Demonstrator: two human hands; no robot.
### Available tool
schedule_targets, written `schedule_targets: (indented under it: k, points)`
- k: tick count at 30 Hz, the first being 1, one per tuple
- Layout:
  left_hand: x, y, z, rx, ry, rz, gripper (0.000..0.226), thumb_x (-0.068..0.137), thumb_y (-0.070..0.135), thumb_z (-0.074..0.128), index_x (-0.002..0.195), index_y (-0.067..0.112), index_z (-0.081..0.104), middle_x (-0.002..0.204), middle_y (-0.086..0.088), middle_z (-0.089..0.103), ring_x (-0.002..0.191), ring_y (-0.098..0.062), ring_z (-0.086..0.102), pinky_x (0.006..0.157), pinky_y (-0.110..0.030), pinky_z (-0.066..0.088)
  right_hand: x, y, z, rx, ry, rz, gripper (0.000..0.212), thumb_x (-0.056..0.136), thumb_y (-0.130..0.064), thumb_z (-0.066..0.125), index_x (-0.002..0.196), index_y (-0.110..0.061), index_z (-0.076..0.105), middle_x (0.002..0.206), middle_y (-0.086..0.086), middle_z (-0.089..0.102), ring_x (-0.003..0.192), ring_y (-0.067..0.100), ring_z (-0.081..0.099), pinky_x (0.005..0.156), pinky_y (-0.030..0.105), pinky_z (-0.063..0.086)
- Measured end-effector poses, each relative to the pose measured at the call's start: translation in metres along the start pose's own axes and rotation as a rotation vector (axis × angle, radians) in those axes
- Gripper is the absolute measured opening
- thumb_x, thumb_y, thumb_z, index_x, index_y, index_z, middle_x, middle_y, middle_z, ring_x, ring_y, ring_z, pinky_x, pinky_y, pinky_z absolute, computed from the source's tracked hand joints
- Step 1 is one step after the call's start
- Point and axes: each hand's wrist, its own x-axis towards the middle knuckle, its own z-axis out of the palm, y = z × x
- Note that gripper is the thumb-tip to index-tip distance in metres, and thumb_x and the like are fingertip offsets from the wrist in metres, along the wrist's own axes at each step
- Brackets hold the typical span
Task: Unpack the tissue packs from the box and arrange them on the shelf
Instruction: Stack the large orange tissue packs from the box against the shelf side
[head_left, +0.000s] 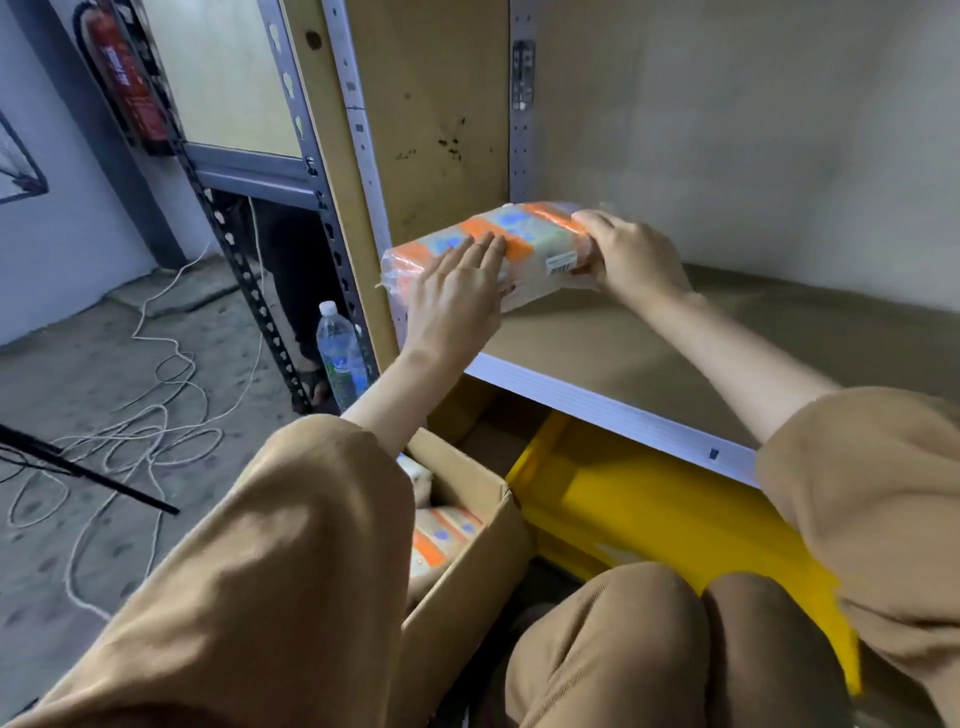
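Observation:
An orange, green and white tissue pack (524, 236) lies at the left end of the brown shelf board (675, 358), against the shelf's side panel. My left hand (457, 296) rests flat on its near left part, fingers together. My right hand (631, 254) grips its right end beside a barcode label. Below, an open cardboard box (467, 587) stands on the floor between my left arm and my knees, with more tissue packs (441, 540) inside, partly hidden by my sleeve.
A yellow bin (649, 514) sits under the shelf's white front edge (597, 405). A water bottle (340, 356) stands by the grey metal upright on the left. White cables (156, 415) and a black rod lie on the concrete floor. A red fire extinguisher (127, 78) hangs on the wall.

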Motion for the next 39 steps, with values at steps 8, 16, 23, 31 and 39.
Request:
schedule_targets:
  k: [8, 16, 23, 31, 39]
  points:
    - [0.004, 0.017, 0.091, 0.039, -0.307, -0.039, 0.052, 0.100, 0.024, 0.034, 0.147, 0.007, 0.019, 0.157, -0.009, 0.022, 0.146, -0.024, 0.019, 0.120, -0.034, 0.017, -0.020, 0.040, 0.091, 0.138, -0.172, 0.222, 0.057, 0.088, -0.001, 0.051, 0.142, -0.009, 0.035, 0.151, 0.009, 0.036, 0.137, 0.027, 0.036, 0.111, 0.037, 0.034]
    - [0.050, 0.007, 0.131, 0.072, -0.356, -0.192, 0.068, 0.095, 0.035, 0.046, 0.147, 0.004, 0.016, 0.158, -0.012, 0.018, 0.147, -0.028, 0.013, 0.121, -0.040, 0.012, -0.014, 0.049, 0.139, 0.300, -0.398, 0.362, 0.065, 0.093, -0.032, 0.053, 0.143, 0.001, 0.029, 0.154, 0.019, 0.024, 0.143, 0.029, 0.025, 0.119, 0.034, 0.020]
    - [0.116, -0.017, 0.178, 0.145, -0.311, -0.270, 0.072, 0.090, 0.036, 0.053, 0.144, -0.002, 0.022, 0.151, -0.019, 0.031, 0.142, -0.032, 0.026, 0.118, -0.041, 0.019, 0.018, 0.048, 0.155, 0.251, -0.449, 0.350, 0.059, 0.093, -0.043, 0.047, 0.138, -0.007, 0.040, 0.154, 0.012, 0.028, 0.140, 0.028, 0.031, 0.116, 0.037, 0.026]
    - [0.183, -0.038, 0.223, 0.189, -0.335, -0.318, 0.074, 0.092, 0.033, 0.053, 0.145, -0.002, 0.016, 0.154, -0.020, 0.021, 0.144, -0.034, 0.018, 0.119, -0.045, 0.014, 0.018, 0.055, 0.157, 0.282, -0.438, 0.305, 0.058, 0.093, -0.041, 0.046, 0.141, -0.011, 0.035, 0.157, 0.005, 0.023, 0.142, 0.023, 0.026, 0.115, 0.033, 0.023]
    - [0.203, -0.046, 0.234, 0.216, -0.317, -0.268, 0.077, 0.091, 0.035, 0.053, 0.144, -0.005, 0.015, 0.152, -0.023, 0.023, 0.141, -0.038, 0.022, 0.117, -0.048, 0.019, 0.018, 0.055, 0.159, 0.252, -0.413, 0.301, 0.056, 0.093, -0.043, 0.046, 0.138, -0.010, 0.040, 0.154, 0.008, 0.029, 0.140, 0.023, 0.029, 0.114, 0.033, 0.023]
